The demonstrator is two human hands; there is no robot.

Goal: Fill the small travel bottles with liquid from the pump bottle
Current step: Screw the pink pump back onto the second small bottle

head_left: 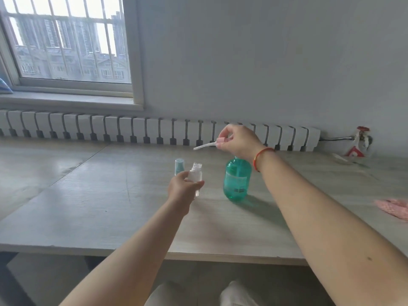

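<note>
A round teal pump bottle [237,181] stands on the grey wooden table [110,206]. My left hand [182,191] grips a small clear travel bottle [195,173], uncapped and lifted above the table, left of the teal bottle. My right hand [238,141] hovers above the teal bottle and pinches a small pink spray top [220,141] whose white dip tube [204,146] points left. Behind my left hand stands a second small bottle with a bluish clear cap [179,165].
A pink cloth [393,207] lies at the table's right edge. A white radiator [154,131] runs along the wall behind the table, with a red valve [362,138] at its right end. A barred window [66,40] is at the upper left.
</note>
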